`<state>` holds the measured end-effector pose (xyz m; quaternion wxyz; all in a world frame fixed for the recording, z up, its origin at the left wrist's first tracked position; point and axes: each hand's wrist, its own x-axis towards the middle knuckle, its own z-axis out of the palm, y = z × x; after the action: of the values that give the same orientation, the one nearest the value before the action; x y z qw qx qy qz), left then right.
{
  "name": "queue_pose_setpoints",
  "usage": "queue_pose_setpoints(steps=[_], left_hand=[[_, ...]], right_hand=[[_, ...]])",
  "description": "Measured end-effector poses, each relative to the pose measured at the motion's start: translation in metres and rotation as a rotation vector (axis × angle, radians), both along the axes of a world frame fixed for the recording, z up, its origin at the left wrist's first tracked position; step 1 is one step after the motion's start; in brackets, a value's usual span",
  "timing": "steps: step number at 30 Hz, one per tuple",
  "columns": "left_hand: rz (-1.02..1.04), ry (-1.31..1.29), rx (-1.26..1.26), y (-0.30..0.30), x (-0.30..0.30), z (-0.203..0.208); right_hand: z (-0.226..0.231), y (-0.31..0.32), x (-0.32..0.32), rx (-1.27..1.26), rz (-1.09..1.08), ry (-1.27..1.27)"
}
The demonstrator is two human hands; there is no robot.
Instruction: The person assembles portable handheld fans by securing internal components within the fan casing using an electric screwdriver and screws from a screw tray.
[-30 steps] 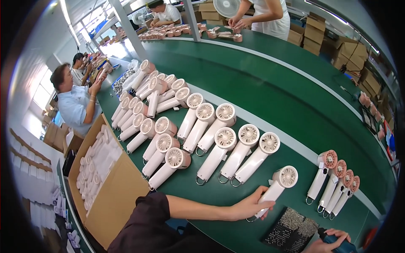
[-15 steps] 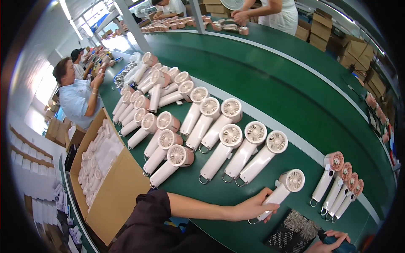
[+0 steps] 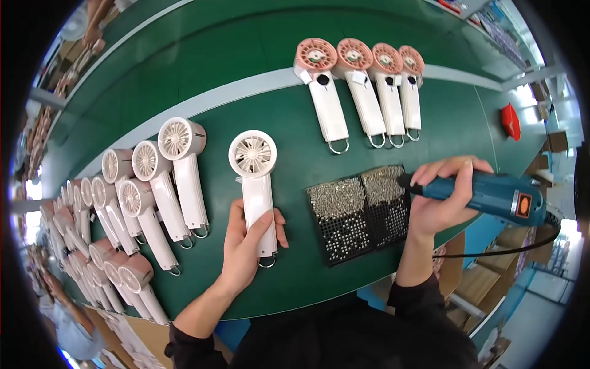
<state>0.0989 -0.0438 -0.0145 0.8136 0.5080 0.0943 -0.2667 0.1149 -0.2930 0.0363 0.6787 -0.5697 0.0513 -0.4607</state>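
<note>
A white handheld fan (image 3: pixel 258 190) is gripped by its handle in my left hand (image 3: pixel 243 246), its round grille facing up and a wire loop at the lower end. My right hand (image 3: pixel 439 200) is wrapped round a teal electric screwdriver (image 3: pixel 491 195) with a black nose and a cable. The tool's tip lies over the right one of two black screw trays (image 3: pixel 347 253), whose far parts are heaped with small silver screws (image 3: pixel 338 198). Whether a screw sits on the tip is too small to tell.
Several white fans (image 3: pixel 138 203) lie in rows on the green table (image 3: pixel 283 289) to the left. Farther off, several fans with pink heads (image 3: pixel 362 92) lie face up along a grey strip (image 3: pixel 239 92). A red container (image 3: pixel 510 121) is at the far right.
My view has swung toward the right. My left hand still holds the fan, now more upright in the picture. My right hand and the screwdriver have come fully into view, beside the screw trays.
</note>
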Motion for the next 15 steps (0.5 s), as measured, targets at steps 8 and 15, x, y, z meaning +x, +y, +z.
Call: queue_pose_setpoints(steps=[8,15], left_hand=[[-0.039,-0.031,0.251,0.009,-0.007,0.009],[-0.343,-0.448,1.183,0.015,0.002,0.029]], right_hand=[[-0.002,0.002,-0.009,0.028,0.051,-0.016],[0.013,-0.005,-0.007,0.073,0.011,-0.011]])
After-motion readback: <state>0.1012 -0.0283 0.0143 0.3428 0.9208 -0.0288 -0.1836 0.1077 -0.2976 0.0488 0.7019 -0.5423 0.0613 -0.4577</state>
